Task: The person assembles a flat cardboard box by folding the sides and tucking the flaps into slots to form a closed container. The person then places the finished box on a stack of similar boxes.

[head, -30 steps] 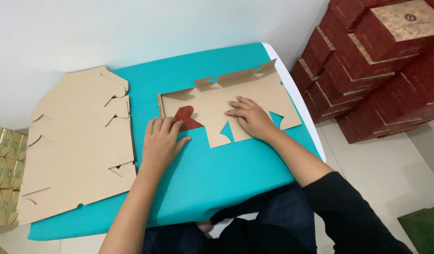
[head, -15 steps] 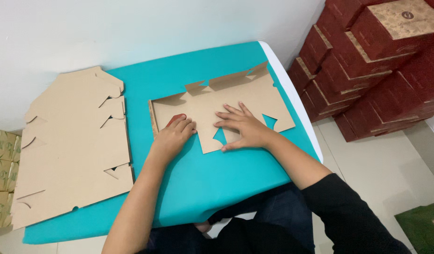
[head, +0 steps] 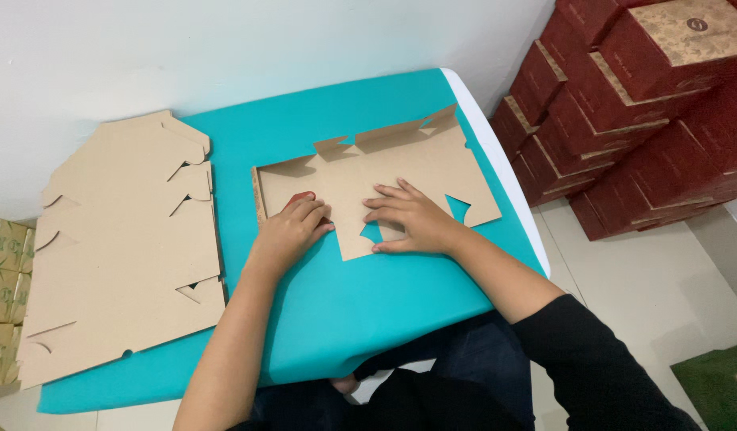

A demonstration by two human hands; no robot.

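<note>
A desk [head: 368,319] covered in teal fills most of the view from above, set against a white wall. To its right, on the floor, stands a tall stack of dark red boxes [head: 624,120] with tan printed lids. On the left part of the desk lies a pile of flat brown cardboard blanks [head: 121,255], cut with notches and tabs.

Near the middle of the desk lies a single flat cardboard cutout [head: 368,179], brown side up, its far flaps bent upward a little. Compared with half a second ago, it sits in much the same spot and both hands remain pressed on it; a second ago a larger patch of its red underside showed at the left corner, and now only a small red sliver peeks out.

The left hand [head: 292,231] rests on the cutout's near left corner, fingers curled down over that red sliver, pressing rather than gripping. The right hand [head: 408,222] lies flat on the cutout's near edge, fingers spread and released, holding nothing. A black sleeve [head: 592,359] covers the right upper arm.
</note>
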